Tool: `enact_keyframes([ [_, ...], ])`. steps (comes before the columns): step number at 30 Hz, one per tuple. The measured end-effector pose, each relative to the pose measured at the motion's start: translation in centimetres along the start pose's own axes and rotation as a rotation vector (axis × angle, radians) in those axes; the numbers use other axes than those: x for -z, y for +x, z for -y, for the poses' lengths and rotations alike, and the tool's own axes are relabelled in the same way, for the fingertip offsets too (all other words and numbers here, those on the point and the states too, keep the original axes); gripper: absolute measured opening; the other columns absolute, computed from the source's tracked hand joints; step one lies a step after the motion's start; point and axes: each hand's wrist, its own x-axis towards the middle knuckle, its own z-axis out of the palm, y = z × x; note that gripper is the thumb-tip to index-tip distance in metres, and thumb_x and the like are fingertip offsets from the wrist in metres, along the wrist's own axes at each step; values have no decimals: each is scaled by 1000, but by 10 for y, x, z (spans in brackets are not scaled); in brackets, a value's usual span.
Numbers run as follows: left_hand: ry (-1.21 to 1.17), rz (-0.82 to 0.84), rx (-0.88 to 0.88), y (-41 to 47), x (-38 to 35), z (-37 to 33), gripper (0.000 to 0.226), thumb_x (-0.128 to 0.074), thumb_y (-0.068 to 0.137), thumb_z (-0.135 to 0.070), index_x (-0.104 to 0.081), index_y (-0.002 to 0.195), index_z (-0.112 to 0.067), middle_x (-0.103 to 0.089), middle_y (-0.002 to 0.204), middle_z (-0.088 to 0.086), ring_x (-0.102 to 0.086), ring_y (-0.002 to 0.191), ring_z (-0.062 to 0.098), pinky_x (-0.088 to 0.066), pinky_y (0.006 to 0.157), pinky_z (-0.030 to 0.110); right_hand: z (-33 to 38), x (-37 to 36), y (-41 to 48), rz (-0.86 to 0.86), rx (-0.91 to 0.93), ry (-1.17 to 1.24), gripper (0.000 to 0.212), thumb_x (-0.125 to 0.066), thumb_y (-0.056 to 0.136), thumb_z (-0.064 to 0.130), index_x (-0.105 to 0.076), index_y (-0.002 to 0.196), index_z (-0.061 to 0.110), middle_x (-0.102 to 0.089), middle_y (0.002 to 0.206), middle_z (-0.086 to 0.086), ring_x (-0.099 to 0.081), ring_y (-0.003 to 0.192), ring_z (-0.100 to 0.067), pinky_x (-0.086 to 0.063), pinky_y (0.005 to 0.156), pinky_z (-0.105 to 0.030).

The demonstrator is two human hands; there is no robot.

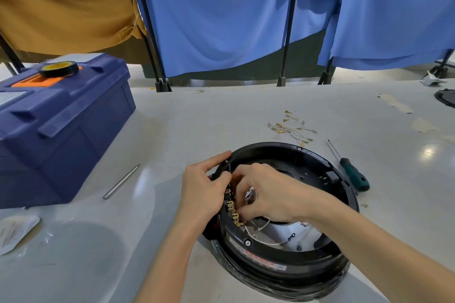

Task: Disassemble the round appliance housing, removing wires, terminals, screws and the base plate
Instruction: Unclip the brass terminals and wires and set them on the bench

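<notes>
Housing [270,147]: round, black, open side up, at 5 o'clock on the grey table [197,118]; its lower body is wrapped in clear film.
Left hand [204,194]: fingers curled over the housing rim at 9 o'clock, forefinger laid along the rim toward 11; a firm grip.
Right hand [266,192]: reaches in from 4 o'clock, fingers bent tight, tips pinching at the brass terminals [232,209] (knuckles hide which one).
Brass terminals: a row inside the wall, 8 to 9 o'clock.
White wire [261,241]: loose in the well, near 6 o'clock.
Wire pile [290,126]: thin leads with brass ends, on the table beyond 12 o'clock.
Screwdriver [354,177]: green handle, just beside the rim at 2 o'clock.
Metal rod [121,181]: well apart, 9 o'clock.
Toolbox [61,125]: blue, 10 o'clock, a tape roll [58,69] on its lid.
</notes>
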Motion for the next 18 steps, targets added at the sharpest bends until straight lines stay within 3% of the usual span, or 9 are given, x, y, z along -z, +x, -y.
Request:
enact_keyframes([
  [4,-7,2,-5,0,-1,0,46,-59,80,-1,-71,103,-39,-76,77,-3,-64,80,49,-55,67,59,-1,2,0,20,-9,3,13,-74,70,16,-69,59,19,-50,92,22,-48,78,12,-32,64,-16],
  [6,-10,2,-7,0,-1,0,45,-59,80,-2,-71,104,-39,-75,78,3,-63,79,50,-55,65,59,-2,2,0,27,-7,-6,10,-73,70,15,-71,60,16,-50,92,21,-48,80,9,-33,66,-17],
  [12,-17,-4,-6,0,-1,0,47,-57,78,1,-72,103,-36,-75,77,-6,-66,72,41,-55,68,60,0,2,0,20,-29,20,10,-72,68,14,-69,59,14,-51,92,20,-48,79,4,-37,68,-23],
  [15,-22,-3,-5,0,-1,0,47,-57,79,1,-72,102,-37,-75,77,-9,-65,81,48,-55,69,59,0,2,0,18,-35,22,13,-72,67,14,-67,56,17,-50,90,21,-49,78,3,-37,66,-24],
  [18,-25,-3,-4,-1,-1,-1,47,-57,78,1,-72,104,-36,-76,78,-1,-64,81,48,-55,68,59,-1,2,-2,14,-41,31,17,-73,68,13,-65,52,17,-55,93,19,-52,79,4,-38,65,-22],
])
